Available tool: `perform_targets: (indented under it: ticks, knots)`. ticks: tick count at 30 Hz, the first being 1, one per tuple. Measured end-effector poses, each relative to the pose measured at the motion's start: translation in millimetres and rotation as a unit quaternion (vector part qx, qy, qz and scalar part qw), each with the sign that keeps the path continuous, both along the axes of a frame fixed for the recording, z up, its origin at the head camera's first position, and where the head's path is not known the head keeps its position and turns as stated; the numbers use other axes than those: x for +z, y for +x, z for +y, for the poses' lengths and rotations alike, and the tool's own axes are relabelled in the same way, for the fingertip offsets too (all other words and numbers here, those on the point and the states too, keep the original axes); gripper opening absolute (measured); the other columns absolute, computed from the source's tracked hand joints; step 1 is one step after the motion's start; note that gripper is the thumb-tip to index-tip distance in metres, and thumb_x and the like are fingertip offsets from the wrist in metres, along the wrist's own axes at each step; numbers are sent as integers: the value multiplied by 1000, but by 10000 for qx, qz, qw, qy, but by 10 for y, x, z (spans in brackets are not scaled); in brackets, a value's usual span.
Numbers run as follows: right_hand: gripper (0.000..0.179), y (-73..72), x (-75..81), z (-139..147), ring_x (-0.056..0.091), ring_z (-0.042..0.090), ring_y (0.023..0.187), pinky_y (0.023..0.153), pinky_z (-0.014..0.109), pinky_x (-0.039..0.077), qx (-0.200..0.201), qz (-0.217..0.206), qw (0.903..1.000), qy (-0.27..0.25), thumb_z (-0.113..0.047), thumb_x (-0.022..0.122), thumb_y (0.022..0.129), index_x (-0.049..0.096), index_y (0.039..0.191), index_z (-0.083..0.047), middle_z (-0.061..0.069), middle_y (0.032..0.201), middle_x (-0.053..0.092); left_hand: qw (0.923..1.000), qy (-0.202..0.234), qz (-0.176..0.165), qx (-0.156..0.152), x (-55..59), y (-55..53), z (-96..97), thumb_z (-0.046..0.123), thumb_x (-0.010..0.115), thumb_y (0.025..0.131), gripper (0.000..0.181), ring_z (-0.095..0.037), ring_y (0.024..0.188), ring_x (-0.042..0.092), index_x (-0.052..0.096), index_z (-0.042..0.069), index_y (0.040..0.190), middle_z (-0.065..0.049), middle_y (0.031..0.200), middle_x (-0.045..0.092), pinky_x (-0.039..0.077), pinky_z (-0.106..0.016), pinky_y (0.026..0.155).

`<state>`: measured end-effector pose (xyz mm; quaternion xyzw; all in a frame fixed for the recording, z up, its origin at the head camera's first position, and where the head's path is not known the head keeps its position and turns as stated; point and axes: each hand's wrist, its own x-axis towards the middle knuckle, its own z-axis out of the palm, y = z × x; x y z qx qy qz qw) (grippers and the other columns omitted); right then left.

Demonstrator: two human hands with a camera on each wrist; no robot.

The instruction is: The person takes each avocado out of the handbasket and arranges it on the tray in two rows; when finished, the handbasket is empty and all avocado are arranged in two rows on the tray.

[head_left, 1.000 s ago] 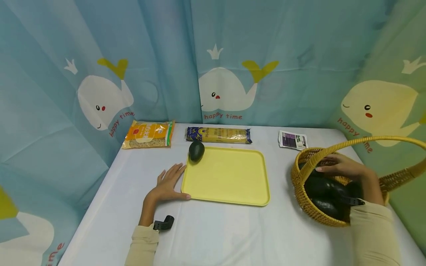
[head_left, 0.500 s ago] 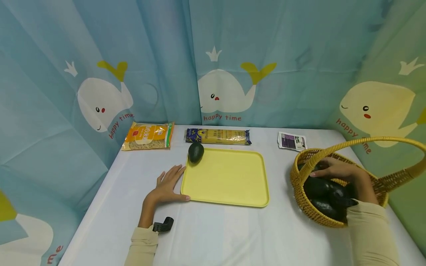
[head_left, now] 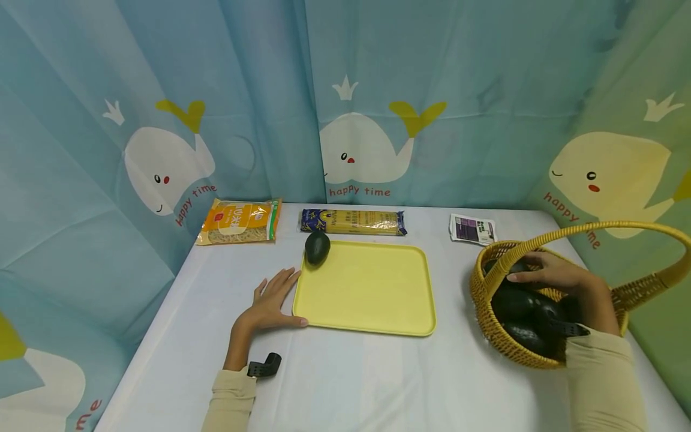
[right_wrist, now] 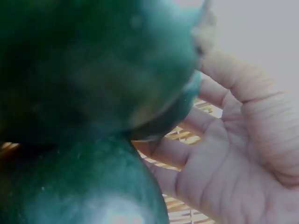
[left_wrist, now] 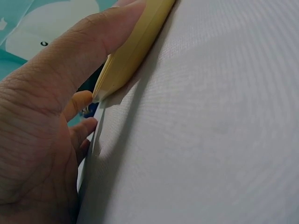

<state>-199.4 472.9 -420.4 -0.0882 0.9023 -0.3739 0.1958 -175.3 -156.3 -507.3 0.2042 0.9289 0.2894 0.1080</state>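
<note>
My left hand (head_left: 269, 305) rests at the left side of a yellow tray (head_left: 372, 288), fingers spread along its edge. In the left wrist view the thumb (left_wrist: 93, 37) lies against the tray's rim. One dark green avocado (head_left: 317, 247) sits on the tray's far left corner. My right hand (head_left: 561, 277) reaches under the handle of a wicker basket (head_left: 499, 339) and grips an avocado (head_left: 513, 268) at its far side. In the right wrist view the fingers curl behind that fruit. Several other avocados (head_left: 526, 337) lie closer to the near rim.
Behind the tray lies a long packet of noodles (head_left: 356, 222). An orange bag of pasta (head_left: 240, 221) is at the back left. A small purple and white packet (head_left: 472, 229) lies beyond the basket. A blue curtain (head_left: 259, 90) closes off the back and sides.
Inside the basket my right hand has shifted slightly over the far avocado, thumb moving a little left. The left hand and tray stay in place.
</note>
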Motion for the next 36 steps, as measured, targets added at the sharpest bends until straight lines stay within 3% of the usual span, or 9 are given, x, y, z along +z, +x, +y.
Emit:
perform_targets:
  ticks: [10, 14, 16, 18, 20, 23, 27, 32, 36]
  knots:
    - [57, 17, 93, -7, 51, -9, 98, 79, 25, 55, -417, 151, 9984, 351, -28, 62, 96, 42, 137, 6, 31, 134, 50, 10000, 1, 5, 54, -8, 13, 3, 61, 79, 66, 118, -33, 152, 10, 21, 17, 157, -9, 165, 15, 2, -63, 118]
    - [70, 59, 174, -4, 56, 28, 113, 85, 43, 54, -536, 169, 9970, 529, -33, 55, 99, 28, 146, 11, 42, 139, 38, 10000, -1, 41, 31, 11, 14, 6, 61, 79, 67, 117, -33, 152, 10, 20, 17, 158, -9, 165, 15, 2, -63, 117]
    - [78, 91, 215, 8, 42, 52, 126, 92, 57, 48, -597, 93, 9968, 525, -36, 51, 101, 14, 151, 10, 45, 145, 25, 10000, 39, 88, 18, 28, 15, 9, 60, 79, 67, 116, -35, 152, 11, 21, 15, 157, -11, 164, 16, 3, -64, 117]
    - [84, 134, 252, 22, 23, 62, 132, 95, 67, 39, -722, -23, 9967, 380, -39, 48, 102, 0, 153, 8, 44, 151, 9, 9999, 82, 94, 9, 50, 16, 14, 58, 80, 67, 116, -35, 152, 11, 22, 15, 157, -11, 164, 16, 3, -64, 117]
    - [84, 186, 274, 39, 24, 64, 131, 94, 68, 40, -828, -94, 9963, 193, -40, 42, 103, -9, 152, 6, 45, 151, 1, 9999, 109, 101, -3, 59, 13, 20, 59, 80, 67, 115, -35, 152, 11, 23, 15, 157, -11, 164, 17, 3, -64, 117]
    - [70, 252, 274, 60, 54, 31, 117, 87, 55, 51, -980, -59, 9951, -148, -39, 34, 105, -4, 146, 3, 45, 145, 5, 9999, 75, 101, -10, 55, 9, 22, 60, 79, 67, 116, -34, 152, 10, 22, 15, 157, -11, 164, 17, 3, -64, 117]
    - [50, 317, 269, 77, 46, -16, 92, 80, 44, 57, -1079, 9, 9925, -575, -35, 30, 106, 3, 136, -5, 36, 141, 10, 9999, 0, 112, 13, 29, 7, 10, 61, 79, 66, 116, -34, 152, 11, 22, 16, 157, -11, 164, 17, 4, -64, 117]
    - [76, 409, 325, 80, 56, -2, 91, 76, 41, 56, -1266, 98, 9918, -154, -38, 37, 104, -7, 150, 4, 43, 143, 15, 10000, 30, 86, 40, 29, 7, 8, 61, 79, 66, 116, -35, 152, 12, 23, 15, 157, -11, 164, 18, 4, -65, 117]
    - [59, 476, 312, 92, 59, 5, 72, 63, 31, 54, -1586, 519, 9840, -622, -25, 47, 102, 16, 152, -18, 12, 107, 62, 9999, 50, 81, 36, 35, 10, 9, 60, 79, 66, 116, -35, 151, 12, 23, 14, 157, -12, 164, 18, 4, -64, 117]
